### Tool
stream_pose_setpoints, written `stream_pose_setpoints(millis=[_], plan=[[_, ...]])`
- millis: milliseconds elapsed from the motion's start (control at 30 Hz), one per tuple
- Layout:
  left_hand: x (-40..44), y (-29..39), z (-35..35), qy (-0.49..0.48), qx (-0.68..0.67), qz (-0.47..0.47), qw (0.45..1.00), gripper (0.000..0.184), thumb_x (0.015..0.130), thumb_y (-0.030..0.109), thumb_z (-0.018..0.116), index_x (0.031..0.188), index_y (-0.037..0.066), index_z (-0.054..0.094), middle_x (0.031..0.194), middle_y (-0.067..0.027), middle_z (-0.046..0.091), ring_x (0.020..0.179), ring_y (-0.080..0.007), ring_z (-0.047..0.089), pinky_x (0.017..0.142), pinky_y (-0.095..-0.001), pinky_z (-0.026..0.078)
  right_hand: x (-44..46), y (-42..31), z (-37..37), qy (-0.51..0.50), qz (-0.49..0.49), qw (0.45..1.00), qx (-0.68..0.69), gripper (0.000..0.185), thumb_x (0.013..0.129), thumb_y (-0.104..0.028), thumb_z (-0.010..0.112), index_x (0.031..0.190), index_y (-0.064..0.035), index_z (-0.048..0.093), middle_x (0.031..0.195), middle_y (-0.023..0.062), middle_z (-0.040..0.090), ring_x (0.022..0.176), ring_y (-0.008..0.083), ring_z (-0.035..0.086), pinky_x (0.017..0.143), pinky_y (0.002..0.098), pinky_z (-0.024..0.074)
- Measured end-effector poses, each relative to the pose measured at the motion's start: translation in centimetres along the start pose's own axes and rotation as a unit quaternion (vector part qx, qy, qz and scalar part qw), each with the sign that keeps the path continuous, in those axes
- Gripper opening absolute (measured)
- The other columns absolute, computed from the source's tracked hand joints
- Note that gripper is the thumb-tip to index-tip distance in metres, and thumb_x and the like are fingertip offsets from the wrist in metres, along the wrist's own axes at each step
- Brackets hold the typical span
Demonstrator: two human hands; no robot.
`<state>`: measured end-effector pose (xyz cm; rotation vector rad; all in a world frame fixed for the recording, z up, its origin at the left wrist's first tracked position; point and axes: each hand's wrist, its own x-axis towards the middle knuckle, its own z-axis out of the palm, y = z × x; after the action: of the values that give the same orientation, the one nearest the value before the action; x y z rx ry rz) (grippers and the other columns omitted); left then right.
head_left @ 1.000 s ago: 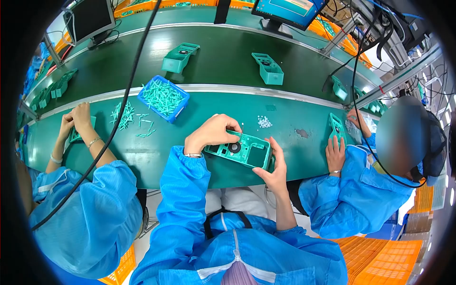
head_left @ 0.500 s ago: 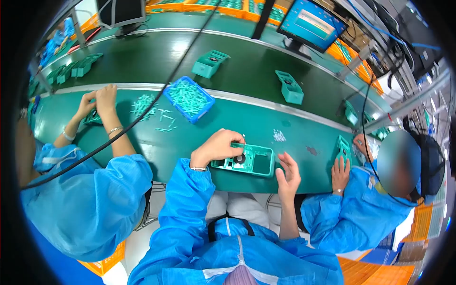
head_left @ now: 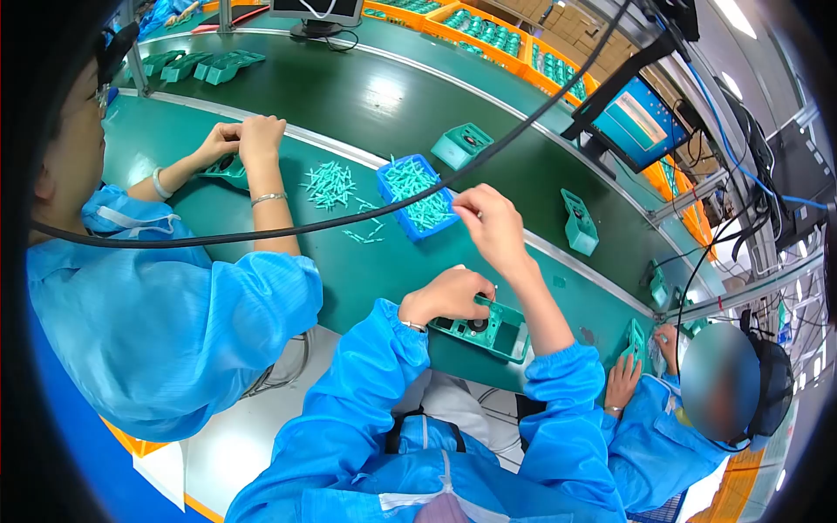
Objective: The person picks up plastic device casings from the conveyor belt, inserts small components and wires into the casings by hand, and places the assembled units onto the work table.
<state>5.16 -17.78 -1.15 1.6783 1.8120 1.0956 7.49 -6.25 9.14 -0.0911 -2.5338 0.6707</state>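
A green plastic housing (head_left: 501, 333) with a round black part lies on the green bench in front of me. My left hand (head_left: 453, 295) is over its left end, thumb and fingers pinched at its upper edge; a small light tip shows by the fingertips, too small to name. My right hand (head_left: 493, 228) is raised beyond the housing, at the right edge of the blue bin (head_left: 421, 234) of green sticks. Its fingers are pinched together, and what they hold, if anything, is too small to make out.
Loose green sticks (head_left: 330, 185) lie left of the bin. More housings (head_left: 462, 146) stand on the dark belt behind a metal rail. Co-workers sit at left (head_left: 174, 322) and right (head_left: 649, 444), hands on housings. A black cable (head_left: 288, 234) crosses the view.
My right hand has left the housing's right side and reached forward to the bin. My left hand stays at the housing. The view has turned, shifting the bench scene.
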Motion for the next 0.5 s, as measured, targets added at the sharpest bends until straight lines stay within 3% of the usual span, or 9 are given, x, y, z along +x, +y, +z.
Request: stream_pose_setpoints(millis=[200,333,467,500], plan=[[0.1,-0.2,0.1,-0.022,-0.002,-0.005,1.0,0.036,0.077,0.028,0.076,0.107,0.008,0.081,0.105,-0.0117,0.08,0.093,-0.0294,0.072,0.096,-0.0398,0.047,3.7,0.6,4.4,-0.051,0.116,0.986,-0.107,0.011,0.09,-0.017,0.077,0.093,-0.0058,0.076,0.099,0.013,0.074,0.095,0.035,0.073,0.077,0.0479,0.0563],[0.2,-0.5,0.6,-0.01,-0.022,0.0,1.0,0.037,0.076,0.027,0.075,0.107,0.007,0.08,0.104,-0.0114,0.08,0.097,-0.03,0.072,0.102,-0.0426,0.046,4.5,1.3,6.2,-0.081,0.161,0.97,-0.165,0.016,0.088,-0.021,0.078,0.09,-0.005,0.077,0.099,0.0155,0.075,0.091,0.0387,0.074,0.075,0.0512,0.0572],[0.3,-0.6,0.7,-0.014,-0.039,0.001,0.999,0.039,0.076,0.026,0.075,0.11,0.007,0.08,0.107,-0.0113,0.08,0.098,-0.0301,0.073,0.105,-0.0434,0.044,4.7,1.8,6.9,-0.062,0.163,0.972,-0.159,0.014,0.086,-0.018,0.076,0.089,-0.0048,0.078,0.094,0.0168,0.076,0.088,0.0404,0.074,0.074,0.051,0.0575],[0.2,-0.3,0.4,-0.011,-0.047,0.004,0.999,0.039,0.076,0.026,0.074,0.11,0.007,0.081,0.106,-0.0115,0.08,0.097,-0.0305,0.073,0.105,-0.0434,0.044,4.6,1.9,6.8,-0.038,0.186,0.975,-0.111,0.013,0.085,-0.015,0.076,0.089,-0.003,0.078,0.089,0.0158,0.076,0.083,0.0358,0.074,0.072,0.0469,0.0576]])
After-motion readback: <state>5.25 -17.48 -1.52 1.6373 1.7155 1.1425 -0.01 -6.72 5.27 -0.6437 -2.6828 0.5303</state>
